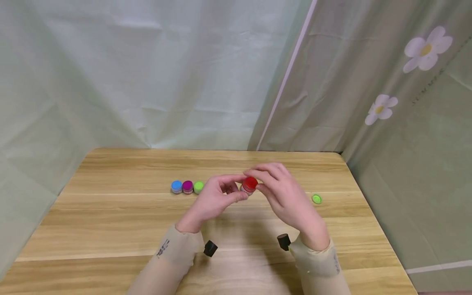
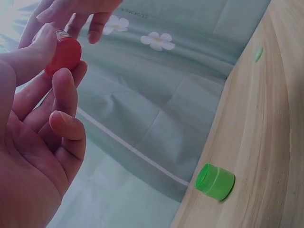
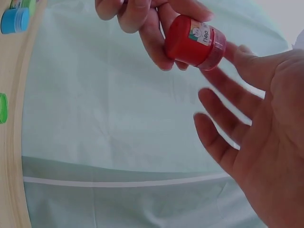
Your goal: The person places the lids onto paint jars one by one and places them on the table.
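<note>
A small red paint jar (image 1: 247, 188) is held up above the table between both hands. My left hand (image 1: 217, 196) grips the jar's body with thumb and fingers. In the right wrist view the labelled red jar (image 3: 190, 40) lies tilted, its base toward the left fingers. My right hand (image 1: 285, 196) pinches the red lid (image 1: 251, 182) with thumb and index finger; its other fingers are spread (image 3: 218, 118). A green jar without its lid (image 2: 216, 182) stands on the table. A green lid (image 1: 316, 198) lies apart, at the right.
On the wooden table (image 1: 110, 229) a blue-topped jar (image 1: 176, 186), a purple-topped jar (image 1: 187, 186) and a green-topped jar (image 1: 198, 187) form a row left of the hands. A pale curtain (image 1: 166, 73) hangs behind. Small black blocks (image 1: 210, 248) sit at both wrists.
</note>
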`<control>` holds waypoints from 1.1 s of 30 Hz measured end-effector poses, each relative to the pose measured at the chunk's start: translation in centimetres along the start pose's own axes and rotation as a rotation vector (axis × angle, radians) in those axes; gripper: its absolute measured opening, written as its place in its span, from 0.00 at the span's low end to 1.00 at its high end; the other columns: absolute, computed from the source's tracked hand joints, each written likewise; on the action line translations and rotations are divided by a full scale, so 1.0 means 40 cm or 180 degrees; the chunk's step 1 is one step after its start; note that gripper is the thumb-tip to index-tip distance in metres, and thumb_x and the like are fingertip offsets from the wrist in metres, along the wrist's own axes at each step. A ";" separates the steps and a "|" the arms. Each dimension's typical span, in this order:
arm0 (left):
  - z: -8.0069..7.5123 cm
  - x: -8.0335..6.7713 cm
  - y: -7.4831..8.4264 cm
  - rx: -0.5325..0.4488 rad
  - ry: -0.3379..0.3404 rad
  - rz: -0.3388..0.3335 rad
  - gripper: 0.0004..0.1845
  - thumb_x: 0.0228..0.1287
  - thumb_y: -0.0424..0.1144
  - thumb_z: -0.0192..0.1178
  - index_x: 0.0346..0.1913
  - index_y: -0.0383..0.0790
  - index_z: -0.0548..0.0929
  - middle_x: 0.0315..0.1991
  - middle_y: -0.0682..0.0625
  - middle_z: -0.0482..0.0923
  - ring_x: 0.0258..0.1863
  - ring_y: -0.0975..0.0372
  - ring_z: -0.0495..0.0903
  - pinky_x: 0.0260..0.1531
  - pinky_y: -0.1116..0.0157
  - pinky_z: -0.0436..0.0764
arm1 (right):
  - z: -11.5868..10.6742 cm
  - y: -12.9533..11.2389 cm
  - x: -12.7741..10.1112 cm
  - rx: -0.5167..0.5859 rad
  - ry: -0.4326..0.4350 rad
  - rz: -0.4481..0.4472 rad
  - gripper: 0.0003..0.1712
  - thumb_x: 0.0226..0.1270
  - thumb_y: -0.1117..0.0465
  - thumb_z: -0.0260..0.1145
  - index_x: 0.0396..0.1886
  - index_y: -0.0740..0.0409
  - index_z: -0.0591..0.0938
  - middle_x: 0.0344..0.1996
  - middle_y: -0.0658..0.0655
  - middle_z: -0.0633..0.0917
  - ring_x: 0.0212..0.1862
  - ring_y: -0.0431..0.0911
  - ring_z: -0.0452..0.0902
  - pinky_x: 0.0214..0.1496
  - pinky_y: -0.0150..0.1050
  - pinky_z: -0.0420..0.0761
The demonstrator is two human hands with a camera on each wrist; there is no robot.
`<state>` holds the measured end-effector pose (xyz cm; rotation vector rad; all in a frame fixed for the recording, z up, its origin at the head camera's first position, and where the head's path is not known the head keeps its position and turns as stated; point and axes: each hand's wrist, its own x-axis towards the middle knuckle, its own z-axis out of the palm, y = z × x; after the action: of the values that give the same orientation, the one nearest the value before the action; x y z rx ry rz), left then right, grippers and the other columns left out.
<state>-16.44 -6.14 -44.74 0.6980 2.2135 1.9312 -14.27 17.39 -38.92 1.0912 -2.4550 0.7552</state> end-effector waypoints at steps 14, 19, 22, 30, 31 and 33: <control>-0.004 -0.001 -0.003 0.0015 -0.0084 0.0138 0.15 0.68 0.39 0.76 0.56 0.49 0.92 0.35 0.53 0.89 0.30 0.54 0.81 0.28 0.66 0.76 | 0.012 -0.013 0.006 -0.0084 -0.0334 -0.0097 0.34 0.78 0.79 0.53 0.72 0.46 0.82 0.61 0.50 0.79 0.68 0.50 0.71 0.70 0.46 0.74; -0.002 0.001 -0.005 -0.0008 -0.0101 0.0119 0.16 0.68 0.38 0.76 0.57 0.48 0.92 0.35 0.52 0.89 0.28 0.56 0.79 0.28 0.67 0.75 | 0.016 -0.015 0.004 -0.0117 -0.0372 0.0002 0.26 0.80 0.75 0.57 0.67 0.49 0.84 0.59 0.49 0.78 0.65 0.49 0.70 0.70 0.46 0.73; -0.001 0.002 -0.007 0.0009 -0.0132 0.0088 0.17 0.68 0.38 0.76 0.58 0.45 0.92 0.36 0.49 0.89 0.28 0.57 0.79 0.27 0.68 0.75 | 0.018 -0.016 0.001 -0.0145 -0.0365 0.0030 0.22 0.79 0.74 0.61 0.64 0.51 0.84 0.58 0.50 0.78 0.64 0.50 0.71 0.69 0.47 0.73; 0.001 -0.001 -0.003 0.0033 -0.0206 0.0008 0.18 0.70 0.39 0.74 0.61 0.43 0.90 0.33 0.48 0.88 0.29 0.48 0.82 0.24 0.67 0.74 | 0.024 -0.019 0.003 -0.0356 -0.0373 0.0056 0.20 0.75 0.74 0.67 0.61 0.54 0.84 0.57 0.54 0.79 0.63 0.52 0.72 0.69 0.48 0.74; 0.000 -0.002 -0.003 0.0023 -0.0205 0.0006 0.18 0.70 0.39 0.74 0.61 0.43 0.90 0.32 0.48 0.88 0.29 0.47 0.82 0.23 0.67 0.74 | 0.024 -0.019 0.003 -0.0369 -0.0373 0.0062 0.20 0.75 0.73 0.68 0.61 0.54 0.85 0.57 0.54 0.80 0.63 0.52 0.72 0.69 0.48 0.74; 0.000 -0.001 -0.003 0.0012 -0.0205 0.0017 0.18 0.70 0.39 0.74 0.61 0.44 0.90 0.31 0.48 0.87 0.28 0.48 0.82 0.23 0.67 0.74 | 0.025 -0.020 0.004 -0.0388 -0.0349 0.0061 0.20 0.74 0.74 0.68 0.61 0.54 0.85 0.57 0.54 0.80 0.62 0.53 0.72 0.69 0.48 0.74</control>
<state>-16.43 -6.17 -44.89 0.7563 2.1801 1.8801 -13.87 16.26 -39.40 1.0915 -2.5685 0.5564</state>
